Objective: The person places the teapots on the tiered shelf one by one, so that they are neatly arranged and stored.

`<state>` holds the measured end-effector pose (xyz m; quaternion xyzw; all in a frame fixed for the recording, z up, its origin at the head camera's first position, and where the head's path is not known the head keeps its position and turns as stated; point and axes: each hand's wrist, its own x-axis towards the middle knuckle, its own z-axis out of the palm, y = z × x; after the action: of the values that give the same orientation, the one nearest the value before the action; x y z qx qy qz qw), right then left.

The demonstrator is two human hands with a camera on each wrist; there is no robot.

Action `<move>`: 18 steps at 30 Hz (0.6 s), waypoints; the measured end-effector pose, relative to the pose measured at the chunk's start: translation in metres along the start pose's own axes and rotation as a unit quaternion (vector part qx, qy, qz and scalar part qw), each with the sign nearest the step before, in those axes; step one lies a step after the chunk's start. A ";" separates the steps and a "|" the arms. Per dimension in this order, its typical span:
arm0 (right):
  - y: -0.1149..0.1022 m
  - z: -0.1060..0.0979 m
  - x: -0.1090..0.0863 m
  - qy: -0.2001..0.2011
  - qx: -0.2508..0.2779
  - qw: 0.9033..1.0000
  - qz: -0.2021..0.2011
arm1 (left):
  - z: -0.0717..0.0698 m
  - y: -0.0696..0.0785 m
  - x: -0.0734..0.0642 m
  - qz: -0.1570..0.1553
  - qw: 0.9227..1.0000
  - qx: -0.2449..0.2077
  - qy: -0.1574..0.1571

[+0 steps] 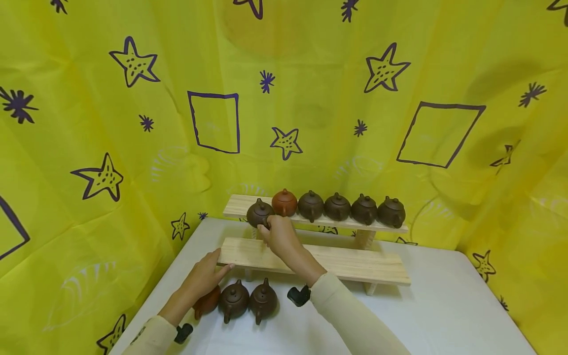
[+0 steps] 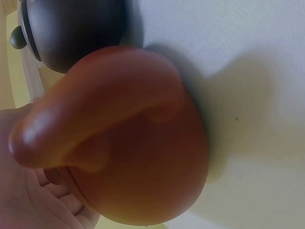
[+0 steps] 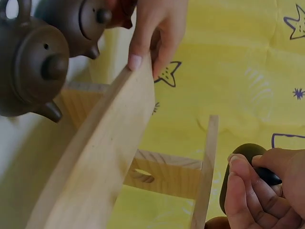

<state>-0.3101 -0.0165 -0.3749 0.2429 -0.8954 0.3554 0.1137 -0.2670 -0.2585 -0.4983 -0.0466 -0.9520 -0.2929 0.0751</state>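
My right hand (image 1: pixel 284 236) pinches the handle of a dark brown teapot (image 1: pixel 259 212) at the left end of the upper wooden shelf (image 1: pixel 235 203). The teapot is upright and overlaps the shelf's front edge in the head view. My left hand (image 1: pixel 200 277) grips the left end of the lower wooden shelf (image 1: pixel 346 261); the right wrist view shows its thumb and fingers (image 3: pixel 166 57) on either side of the board. Below the left hand, partly hidden by it, a reddish-brown teapot (image 2: pixel 152 176) stands on the table, beside two dark brown teapots (image 1: pixel 233 298).
Along the upper shelf stand a reddish-brown teapot (image 1: pixel 284 203) and several dark brown teapots (image 1: pixel 337 207). The two-step stand is on a white-covered table (image 1: pixel 443 305). A yellow patterned curtain (image 1: pixel 310 108) hangs behind and at both sides.
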 end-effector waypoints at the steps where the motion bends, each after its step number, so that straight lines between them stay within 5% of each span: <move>1: 0.000 0.000 0.003 0.004 -0.005 1.000 -0.001 | 0.000 0.000 0.000 -0.001 1.000 0.000 0.000; 18: -0.007 0.003 0.037 0.005 -0.046 0.998 0.038 | -0.003 0.004 -0.003 0.003 1.000 0.013 0.002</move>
<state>-0.3384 -0.0363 -0.3595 0.2011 -0.9188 0.3194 0.1154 -0.2634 -0.2564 -0.4942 -0.0477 -0.9555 -0.2802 0.0787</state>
